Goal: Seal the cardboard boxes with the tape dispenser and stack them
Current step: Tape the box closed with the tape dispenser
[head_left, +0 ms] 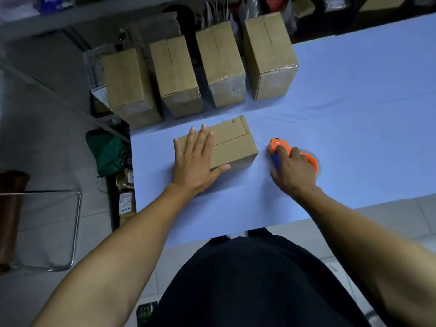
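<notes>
A small cardboard box lies on the pale blue table, its top flaps closed along a visible seam. My left hand rests flat on the box's left part, fingers straight and spread. To the right of the box, my right hand grips an orange tape dispenser with a blue handle, which sits on the table apart from the box. Several taller cardboard boxes stand in a row at the far left of the table.
The table's near edge runs close to my body and its left edge lies just left of the small box. On the floor to the left are a metal-framed chair, a green bag and some packages. Shelves and clutter stand behind the boxes.
</notes>
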`<action>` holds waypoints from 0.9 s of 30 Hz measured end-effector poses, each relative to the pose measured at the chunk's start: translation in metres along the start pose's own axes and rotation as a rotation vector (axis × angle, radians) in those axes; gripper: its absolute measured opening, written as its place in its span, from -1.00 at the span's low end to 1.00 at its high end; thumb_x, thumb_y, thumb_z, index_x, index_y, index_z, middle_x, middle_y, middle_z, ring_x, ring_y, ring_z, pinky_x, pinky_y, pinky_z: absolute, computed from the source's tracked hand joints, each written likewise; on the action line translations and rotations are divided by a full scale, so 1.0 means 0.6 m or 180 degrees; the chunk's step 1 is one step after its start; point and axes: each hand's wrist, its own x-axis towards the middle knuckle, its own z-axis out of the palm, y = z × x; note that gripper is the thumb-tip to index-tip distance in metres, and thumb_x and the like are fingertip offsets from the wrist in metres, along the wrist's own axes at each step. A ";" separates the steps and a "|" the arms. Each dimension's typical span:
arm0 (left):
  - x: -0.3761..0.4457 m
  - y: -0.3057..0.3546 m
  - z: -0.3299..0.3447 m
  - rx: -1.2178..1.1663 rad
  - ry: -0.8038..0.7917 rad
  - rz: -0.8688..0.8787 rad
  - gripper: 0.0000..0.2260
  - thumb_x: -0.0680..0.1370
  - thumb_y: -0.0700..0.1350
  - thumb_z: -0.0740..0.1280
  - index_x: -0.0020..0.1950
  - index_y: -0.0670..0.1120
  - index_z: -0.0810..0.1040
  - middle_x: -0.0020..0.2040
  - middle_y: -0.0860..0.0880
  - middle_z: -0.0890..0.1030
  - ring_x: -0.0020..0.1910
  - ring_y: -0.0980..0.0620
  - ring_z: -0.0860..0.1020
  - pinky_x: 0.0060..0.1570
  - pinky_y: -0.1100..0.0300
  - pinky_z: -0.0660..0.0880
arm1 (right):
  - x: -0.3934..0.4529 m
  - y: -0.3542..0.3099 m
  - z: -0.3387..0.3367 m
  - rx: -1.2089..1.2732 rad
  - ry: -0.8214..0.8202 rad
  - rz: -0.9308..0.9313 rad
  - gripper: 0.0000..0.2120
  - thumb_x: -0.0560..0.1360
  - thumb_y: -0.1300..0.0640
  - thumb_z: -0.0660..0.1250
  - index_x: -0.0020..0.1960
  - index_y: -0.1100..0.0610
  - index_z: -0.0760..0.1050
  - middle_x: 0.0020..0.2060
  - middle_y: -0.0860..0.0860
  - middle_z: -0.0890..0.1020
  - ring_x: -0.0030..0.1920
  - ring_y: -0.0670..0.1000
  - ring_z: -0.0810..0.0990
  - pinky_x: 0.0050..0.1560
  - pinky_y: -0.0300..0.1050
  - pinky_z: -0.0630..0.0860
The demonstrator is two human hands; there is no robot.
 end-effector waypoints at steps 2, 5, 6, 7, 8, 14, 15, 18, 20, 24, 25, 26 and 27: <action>-0.003 0.001 0.002 0.0019 0.0041 0.0000 -0.10 0.48 0.47 -0.07 0.63 -0.10 0.05 0.65 -0.08 -0.01 0.62 -0.16 -0.06 0.46 -0.35 -0.06 | -0.001 0.006 0.003 0.0171 -0.0003 0.0120 -0.45 0.49 0.13 0.32 0.45 0.03 0.26 0.04 0.21 0.48 -0.15 0.24 0.49 -0.30 -0.03 0.36; 0.001 0.003 -0.002 0.0030 -0.0026 -0.0012 -0.10 0.47 0.46 -0.08 0.64 -0.10 0.02 0.65 -0.07 -0.04 0.62 -0.15 -0.07 0.47 -0.34 -0.07 | 0.002 0.014 0.006 0.0293 -0.0252 0.0143 -0.26 0.50 0.26 0.24 0.58 -0.07 0.03 -0.18 0.16 0.47 -0.34 0.15 0.43 -0.43 -0.10 0.23; 0.002 0.004 -0.002 0.0037 -0.0049 -0.0018 -0.10 0.47 0.46 -0.10 0.64 -0.10 0.01 0.65 -0.07 -0.05 0.62 -0.15 -0.09 0.47 -0.33 -0.08 | 0.002 0.015 0.005 0.0358 -0.0362 0.0145 -0.21 0.51 0.28 0.22 0.61 -0.08 -0.05 -0.26 0.13 0.43 -0.38 0.11 0.40 -0.45 -0.12 0.20; 0.002 0.004 -0.004 0.0045 -0.0072 -0.0021 -0.10 0.47 0.47 -0.11 0.64 -0.10 -0.01 0.65 -0.06 -0.06 0.62 -0.14 -0.10 0.47 -0.32 -0.09 | 0.000 0.014 0.002 0.0435 -0.0474 0.0145 -0.18 0.51 0.31 0.21 0.62 -0.07 -0.11 -0.32 0.10 0.39 -0.39 0.07 0.38 -0.45 -0.12 0.19; 0.002 0.003 -0.005 0.0052 -0.0084 -0.0021 -0.10 0.47 0.47 -0.12 0.64 -0.09 -0.02 0.65 -0.06 -0.07 0.62 -0.14 -0.11 0.48 -0.32 -0.09 | -0.001 0.012 -0.001 0.0504 -0.0548 0.0142 -0.15 0.50 0.32 0.21 0.62 -0.06 -0.14 -0.34 0.08 0.36 -0.40 0.06 0.36 -0.45 -0.12 0.19; 0.002 0.005 -0.007 0.0035 -0.0125 -0.0023 -0.09 0.45 0.48 -0.17 0.64 -0.08 -0.02 0.65 -0.05 -0.09 0.62 -0.11 -0.14 0.49 -0.30 -0.12 | 0.009 0.013 -0.020 0.1127 -0.0079 0.0071 -0.19 0.41 0.36 0.23 0.59 -0.01 0.07 -0.16 0.13 0.49 -0.32 0.08 0.42 -0.40 -0.11 0.28; 0.002 0.004 -0.008 0.0020 -0.0099 -0.0023 -0.09 0.45 0.48 -0.16 0.64 -0.08 0.00 0.65 -0.05 -0.07 0.62 -0.12 -0.13 0.48 -0.30 -0.12 | 0.014 0.012 -0.025 0.1248 0.0099 -0.0004 -0.21 0.39 0.36 0.22 0.57 0.00 0.14 -0.13 0.13 0.53 -0.28 0.10 0.44 -0.35 -0.11 0.31; 0.004 0.003 -0.012 -0.0017 -0.0105 0.0028 -0.07 0.44 0.48 -0.16 0.64 -0.09 0.03 0.65 -0.06 -0.03 0.62 -0.14 -0.08 0.48 -0.30 -0.09 | 0.022 0.006 -0.056 0.1617 0.0309 -0.0129 -0.32 0.42 0.26 0.21 0.52 -0.01 0.25 -0.03 0.04 0.58 -0.12 0.13 0.50 -0.18 -0.09 0.38; 0.007 0.006 -0.015 -0.0008 -0.0098 0.0178 -0.06 0.43 0.48 -0.16 0.64 -0.10 0.04 0.65 -0.08 -0.02 0.62 -0.16 -0.05 0.48 -0.31 -0.08 | 0.020 0.001 -0.087 0.1893 0.0325 -0.0111 -0.38 0.40 0.10 0.17 0.48 -0.05 0.31 -0.02 -0.02 0.61 -0.09 0.11 0.55 -0.13 -0.05 0.49; 0.009 0.007 -0.018 0.0063 -0.0150 0.0284 -0.06 0.42 0.48 -0.20 0.64 -0.10 -0.02 0.65 -0.08 -0.07 0.62 -0.15 -0.08 0.48 -0.30 -0.08 | 0.022 -0.005 -0.147 0.2025 0.0636 -0.0209 -0.44 0.37 -0.02 0.18 0.38 -0.13 0.40 -0.04 -0.08 0.64 -0.10 0.05 0.59 -0.09 -0.03 0.57; 0.009 0.007 -0.018 0.0076 -0.0142 0.0293 -0.06 0.43 0.48 -0.20 0.64 -0.10 -0.01 0.65 -0.08 -0.06 0.62 -0.15 -0.06 0.47 -0.30 -0.05 | 0.026 -0.002 -0.160 0.2007 0.0652 -0.0262 -0.48 0.40 -0.05 0.24 0.36 -0.14 0.40 -0.04 -0.11 0.65 -0.10 0.03 0.60 -0.08 -0.03 0.58; 0.008 0.006 -0.016 0.0081 -0.0118 0.0316 -0.07 0.44 0.48 -0.18 0.64 -0.11 0.01 0.64 -0.08 -0.03 0.62 -0.15 -0.04 0.46 -0.31 -0.02 | 0.030 0.001 -0.171 0.1984 0.0618 -0.0327 -0.50 0.42 -0.10 0.33 0.36 -0.15 0.39 -0.04 -0.14 0.64 -0.11 0.01 0.62 -0.07 -0.04 0.58; 0.009 0.006 -0.015 0.0082 -0.0083 0.0353 -0.08 0.45 0.47 -0.17 0.63 -0.12 0.04 0.64 -0.09 -0.01 0.62 -0.16 -0.02 0.45 -0.32 0.01 | 0.034 0.001 -0.183 0.1961 0.0522 -0.0396 -0.47 0.42 -0.14 0.42 0.35 -0.16 0.38 -0.04 -0.16 0.64 -0.13 0.00 0.64 -0.09 -0.04 0.59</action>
